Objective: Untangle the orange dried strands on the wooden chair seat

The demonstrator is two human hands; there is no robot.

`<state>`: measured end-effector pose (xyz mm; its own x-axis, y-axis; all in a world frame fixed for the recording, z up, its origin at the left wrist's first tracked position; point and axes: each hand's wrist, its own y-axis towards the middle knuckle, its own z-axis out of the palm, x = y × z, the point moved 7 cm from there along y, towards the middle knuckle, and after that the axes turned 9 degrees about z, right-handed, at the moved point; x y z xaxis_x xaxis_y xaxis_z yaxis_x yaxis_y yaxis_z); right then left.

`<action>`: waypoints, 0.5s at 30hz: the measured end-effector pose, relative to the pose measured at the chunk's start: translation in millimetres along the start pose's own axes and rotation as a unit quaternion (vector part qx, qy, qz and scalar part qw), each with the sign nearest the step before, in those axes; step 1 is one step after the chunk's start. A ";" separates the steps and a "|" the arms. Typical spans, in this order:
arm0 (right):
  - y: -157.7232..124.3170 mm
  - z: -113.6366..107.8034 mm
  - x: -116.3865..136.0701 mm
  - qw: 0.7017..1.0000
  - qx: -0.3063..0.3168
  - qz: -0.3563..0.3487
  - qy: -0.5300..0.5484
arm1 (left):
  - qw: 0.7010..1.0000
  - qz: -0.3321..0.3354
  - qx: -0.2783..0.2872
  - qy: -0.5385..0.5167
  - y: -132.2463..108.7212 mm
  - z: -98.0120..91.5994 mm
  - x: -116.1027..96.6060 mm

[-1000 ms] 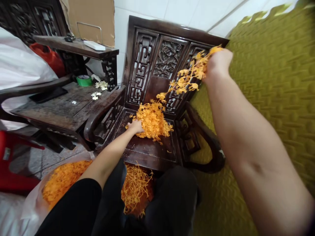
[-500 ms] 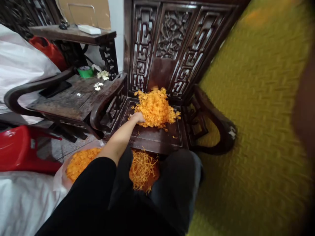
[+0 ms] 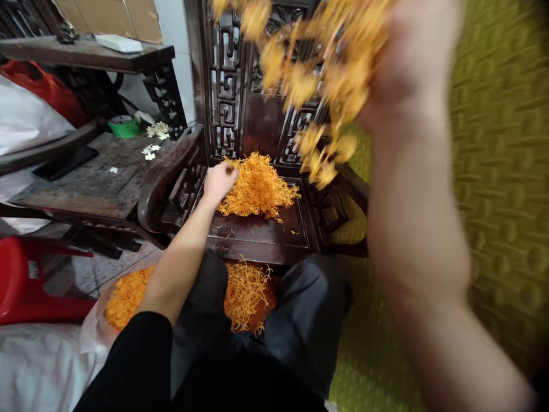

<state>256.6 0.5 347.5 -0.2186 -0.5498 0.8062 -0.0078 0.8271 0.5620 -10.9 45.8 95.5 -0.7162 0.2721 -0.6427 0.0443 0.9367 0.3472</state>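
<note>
My right hand [image 3: 398, 74], blurred and raised close to the camera, grips a bunch of orange flower-like sprigs [image 3: 309, 74] that hangs out to the left of it. On the seat of a dark carved wooden chair [image 3: 257, 247] lies a heap of similar orange sprigs [image 3: 257, 189]. At the heap's left edge is my left hand [image 3: 221, 182], its fingers curled in. What those fingers hold, if anything, is too small to make out. Between my knees sits a mass of orange thread-like stems [image 3: 249, 294].
A pale bag [image 3: 92, 329] of orange pieces [image 3: 128, 297] stands at lower left beside a red plastic stool [image 3: 26, 280]. Left of the chair, another wooden seat [image 3: 86, 183] bears green tape [image 3: 123, 127] and small white flowers [image 3: 158, 130]. Yellow woven-patterned material [image 3: 493, 229] covers the right side.
My right hand has come up into view at upper right with a bunch of sprigs. My left hand has shifted up and left along the heap, and its fingers now show curled.
</note>
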 end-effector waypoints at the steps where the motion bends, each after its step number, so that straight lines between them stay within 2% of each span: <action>1: -18.2 10.9 -6.6 0.999 -0.013 -0.035 -0.008 | 0.994 0.030 -0.066 -0.085 -0.5 -13.4 -10.5; 2: -36.3 30.6 -21.1 0.998 0.038 -0.030 -0.047 | 0.979 0.051 -0.100 -0.170 -2.1 -20.4 -20.0; 3: -54.6 48.9 -39.0 0.992 0.088 -0.015 -0.092 | 0.962 0.061 -0.103 -0.246 -4.5 -21.1 -29.1; 4: -71.6 62.3 -54.6 0.984 0.111 -0.018 -0.138 | 0.946 0.065 -0.080 -0.307 -7.7 -16.7 -38.9; 6: -97.5 79.1 -83.3 0.968 0.122 -0.023 -0.219 | 0.921 0.069 0.025 -0.384 -19.0 2.4 -61.2; 8: -112.3 87.6 -106.8 0.954 0.126 -0.029 -0.271 | 0.892 0.066 0.172 -0.413 -38.0 26.4 -81.7; 10: -119.7 89.7 -127.7 0.945 0.142 -0.031 -0.295 | 0.860 0.042 0.296 -0.413 -58.2 45.8 -92.4; 11: -121.6 87.4 -137.5 0.942 0.145 -0.031 -0.303 | 0.849 0.020 0.335 -0.408 -65.1 52.6 -92.8; 13: -123.6 75.8 -156.5 0.938 0.129 -0.025 -0.321 | 0.849 -0.036 0.346 -0.398 -67.8 60.0 -85.6; 15: -124.7 57.0 -171.7 0.938 0.081 -0.012 -0.338 | 0.866 -0.083 0.286 -0.401 -58.6 60.6 -73.7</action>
<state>239.6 -1.5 128.5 -0.7840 -0.4143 0.4623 -0.1562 0.8524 0.4989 81.5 -15.8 81.2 -0.0406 -0.0256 -0.9988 0.4894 0.8711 -0.0422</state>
